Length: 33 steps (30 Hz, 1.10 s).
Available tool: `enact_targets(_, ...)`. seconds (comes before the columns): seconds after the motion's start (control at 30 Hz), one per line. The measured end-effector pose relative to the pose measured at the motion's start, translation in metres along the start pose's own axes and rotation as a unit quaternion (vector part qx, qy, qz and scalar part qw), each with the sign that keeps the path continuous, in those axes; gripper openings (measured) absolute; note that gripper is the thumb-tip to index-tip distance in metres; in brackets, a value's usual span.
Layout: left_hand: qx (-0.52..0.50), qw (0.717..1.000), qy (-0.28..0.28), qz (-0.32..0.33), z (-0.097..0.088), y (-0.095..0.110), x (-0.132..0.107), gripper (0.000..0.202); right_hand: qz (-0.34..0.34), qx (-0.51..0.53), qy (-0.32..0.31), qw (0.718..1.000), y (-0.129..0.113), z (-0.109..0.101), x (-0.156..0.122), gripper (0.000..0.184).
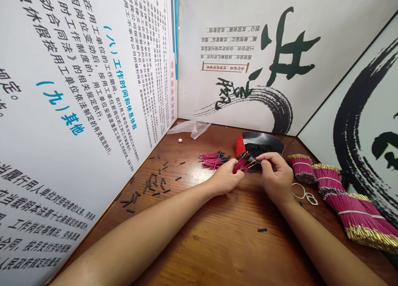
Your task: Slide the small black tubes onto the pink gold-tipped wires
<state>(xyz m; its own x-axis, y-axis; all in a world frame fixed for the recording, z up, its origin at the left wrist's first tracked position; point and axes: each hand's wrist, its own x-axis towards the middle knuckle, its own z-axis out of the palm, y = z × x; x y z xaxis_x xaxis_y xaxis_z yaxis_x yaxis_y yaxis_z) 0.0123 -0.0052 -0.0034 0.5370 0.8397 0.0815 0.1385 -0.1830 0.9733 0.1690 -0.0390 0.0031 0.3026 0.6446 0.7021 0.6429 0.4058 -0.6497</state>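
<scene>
My left hand (226, 177) is closed around a small bunch of pink wires (244, 163) whose tips point to the right. My right hand (275, 173) pinches at the tips of that bunch, fingers pressed together on what looks like a small black sleeve. Just beyond the hands lies a loose pile of pink wires with black ends (213, 159). Behind it stands a dark tray (270, 140) with a red edge, full of short black sleeves.
Several black sleeves (154, 183) lie scattered on the wooden table (217, 244) at the left, one more (262, 229) near my right forearm. Bundles of pink wires (338, 190) with bare tips lie at the right, white rubber bands (304, 193) beside them. Printed boards wall three sides; a plastic bag (189, 127) lies at the back.
</scene>
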Motion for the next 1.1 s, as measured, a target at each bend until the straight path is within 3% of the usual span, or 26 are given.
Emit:
enact_targets(0.53, 0.020, 1.000, -0.013, -0.004, -0.0009, 0.0099, -0.0044, 0.015, 0.022, 0.017, -0.003, 1.000, 0.0029, 0.0035, -0.0025, 0.013)
enact_targets(0.73, 0.021, 1.000, 0.003, -0.004, -0.0011, 0.0068, -0.0033, 0.007, 0.045, 0.013, -0.020, 0.999, -0.0030, 0.0065, -0.0033, 0.015)
enact_targets(0.87, 0.005, 1.000, 0.015, 0.007, -0.0014, 0.0040, -0.0017, 0.009, 0.007, -0.062, -0.019, 0.998, -0.0007, 0.0070, -0.0023, 0.023)
enact_targets(1.1, -0.024, 0.999, 0.026, 0.011, -0.0015, 0.0008, -0.0002, 0.010, -0.096, -0.130, -0.034, 0.986, -0.0006, 0.0058, -0.0007, 0.018)
